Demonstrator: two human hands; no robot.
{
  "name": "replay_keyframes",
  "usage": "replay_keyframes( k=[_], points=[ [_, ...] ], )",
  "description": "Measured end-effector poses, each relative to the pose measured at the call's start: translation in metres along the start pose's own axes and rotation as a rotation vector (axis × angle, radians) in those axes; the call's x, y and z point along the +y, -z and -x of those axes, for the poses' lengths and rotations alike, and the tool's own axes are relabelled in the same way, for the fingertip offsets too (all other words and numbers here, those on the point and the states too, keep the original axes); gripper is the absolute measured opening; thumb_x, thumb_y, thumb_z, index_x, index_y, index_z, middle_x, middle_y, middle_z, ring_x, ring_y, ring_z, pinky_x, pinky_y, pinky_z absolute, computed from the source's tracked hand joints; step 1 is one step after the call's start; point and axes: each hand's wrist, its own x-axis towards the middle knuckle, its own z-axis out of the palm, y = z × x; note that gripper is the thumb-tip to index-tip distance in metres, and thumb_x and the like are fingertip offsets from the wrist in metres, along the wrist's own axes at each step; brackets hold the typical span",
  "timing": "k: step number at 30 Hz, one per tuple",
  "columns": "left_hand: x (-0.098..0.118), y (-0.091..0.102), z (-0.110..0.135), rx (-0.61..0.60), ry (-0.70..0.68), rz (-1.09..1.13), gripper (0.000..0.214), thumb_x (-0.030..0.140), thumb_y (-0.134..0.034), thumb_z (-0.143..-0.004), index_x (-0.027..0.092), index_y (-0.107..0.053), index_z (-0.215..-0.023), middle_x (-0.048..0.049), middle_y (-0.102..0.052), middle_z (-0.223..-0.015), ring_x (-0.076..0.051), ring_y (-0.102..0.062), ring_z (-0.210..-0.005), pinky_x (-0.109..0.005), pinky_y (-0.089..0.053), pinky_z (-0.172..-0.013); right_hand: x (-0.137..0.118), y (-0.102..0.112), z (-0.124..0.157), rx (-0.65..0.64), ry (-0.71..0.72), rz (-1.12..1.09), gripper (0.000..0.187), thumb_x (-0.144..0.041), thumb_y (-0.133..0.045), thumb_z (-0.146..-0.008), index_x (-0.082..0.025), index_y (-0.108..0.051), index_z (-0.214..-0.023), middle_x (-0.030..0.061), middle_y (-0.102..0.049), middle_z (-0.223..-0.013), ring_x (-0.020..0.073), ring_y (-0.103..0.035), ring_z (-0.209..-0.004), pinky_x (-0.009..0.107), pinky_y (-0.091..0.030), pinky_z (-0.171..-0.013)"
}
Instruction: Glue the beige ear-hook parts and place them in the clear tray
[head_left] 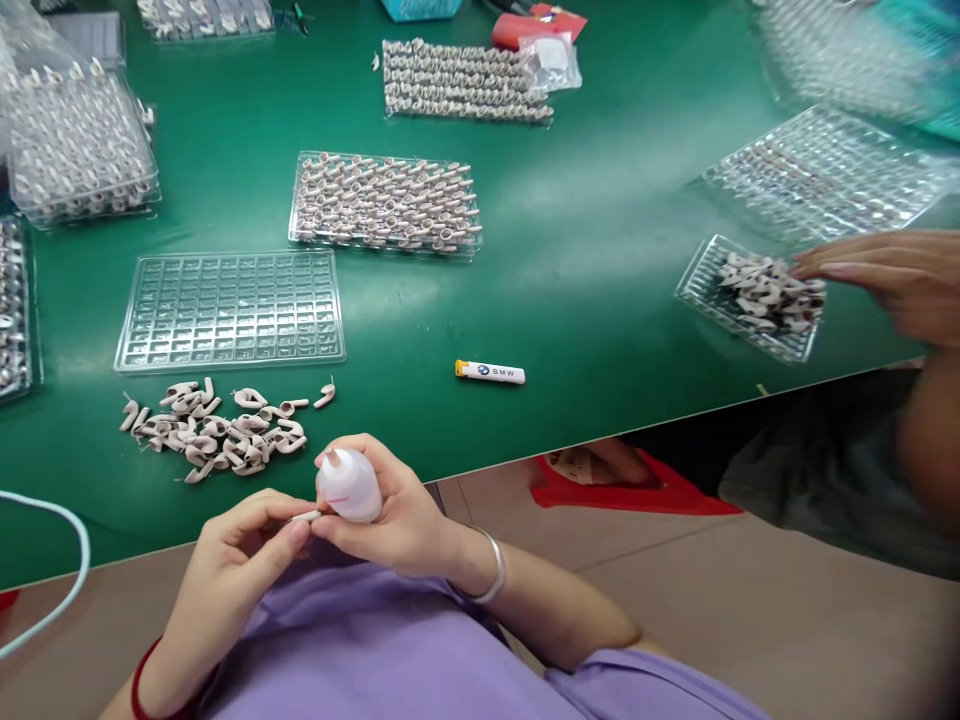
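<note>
The small white squeeze bottle [349, 487] sat by the green table's [600, 250] near edge, gripped in the right hand [409, 525] (silver bangle on that wrist), while the left hand [240, 560] pinched a small beige part [307, 516] just beside its lower end. A loose pile of parts [217, 425] lay at eleven o'clock from the bottle, an empty clear tray [229, 310] beyond it, and a white lighter [490, 372] at one o'clock. Far out at two o'clock a co-worker's hand [892, 280] touched a small heaped tray [701, 275].

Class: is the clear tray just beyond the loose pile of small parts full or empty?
Empty: the clear tray shows only bare pockets, while the tray behind it is packed full.
</note>
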Motion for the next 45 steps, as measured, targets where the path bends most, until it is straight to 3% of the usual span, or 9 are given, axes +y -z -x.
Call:
replay_keyframes(
  k=[5, 10, 16, 25, 33, 45],
  points=[
    [0.000, -0.002, 0.000, -0.068, 0.091, 0.179, 0.020, 0.040, -0.078, -0.075, 0.020, -0.076, -0.076, -0.0007, -0.065, -0.072, -0.011, -0.058, -0.065, -0.020, -0.048, -0.064, -0.001, 0.001, 0.001, -0.084, 0.113, -0.032, 0.042, -0.014, -0.072, -0.078, -0.021, -0.046, -0.111, -0.0031, -0.060, -0.080, 0.0067, -0.057, -0.060, 0.017, -0.048, -0.054],
    [-0.001, 0.004, -0.003, -0.176, 0.121, 0.162, 0.021, 0.040, -0.078, -0.075, 0.020, -0.078, -0.078, -0.0025, -0.063, -0.075, -0.012, -0.056, -0.066, -0.023, -0.045, -0.064, 0.000, 0.005, 0.000, -0.140, 0.165, -0.013, 0.041, -0.020, -0.073, -0.081, -0.021, -0.046, -0.112, -0.0006, -0.064, -0.084, 0.0083, -0.062, -0.062, 0.019, -0.053, -0.058],
    [-0.001, 0.000, -0.001, -0.118, 0.125, 0.185, 0.023, 0.044, -0.080, -0.073, 0.021, -0.079, -0.073, -0.0015, -0.059, -0.069, -0.012, -0.054, -0.066, -0.022, -0.042, -0.063, 0.008, 0.008, 0.003, -0.102, 0.204, 0.031, 0.045, -0.021, -0.075, -0.079, -0.021, -0.048, -0.115, 0.0009, -0.064, -0.087, 0.0103, -0.063, -0.068, 0.022, -0.054, -0.063],
    [-0.003, -0.007, 0.002, -0.076, 0.114, 0.277, 0.020, 0.041, -0.081, -0.071, 0.021, -0.080, -0.073, -0.0008, -0.058, -0.069, -0.012, -0.058, -0.065, -0.024, -0.045, -0.065, 0.008, 0.005, 0.001, -0.100, 0.250, -0.026, 0.045, -0.016, -0.076, -0.078, -0.021, -0.048, -0.113, 0.0000, -0.064, -0.084, 0.0091, -0.062, -0.064, 0.020, -0.053, -0.058],
    [0.001, -0.011, 0.002, -0.057, 0.129, 0.309, 0.020, 0.039, -0.082, -0.068, 0.020, -0.080, -0.075, -0.0016, -0.059, -0.069, -0.012, -0.058, -0.062, -0.024, -0.046, -0.061, 0.004, 0.005, 0.001, -0.142, 0.228, -0.013, 0.038, -0.030, -0.071, -0.085, -0.022, -0.043, -0.109, -0.0004, -0.065, -0.080, 0.0108, -0.065, -0.064, 0.021, -0.053, -0.055],
    [0.006, -0.015, 0.002, -0.081, 0.140, 0.294, 0.021, 0.042, -0.083, -0.067, 0.021, -0.080, -0.072, -0.0011, -0.058, -0.066, -0.012, -0.056, -0.063, -0.023, -0.044, -0.061, 0.008, 0.006, 0.003, -0.152, 0.227, 0.014, 0.039, -0.036, -0.071, -0.085, -0.023, -0.042, -0.108, -0.0005, -0.063, -0.079, 0.0109, -0.063, -0.062, 0.023, -0.052, -0.054]
  ],
)
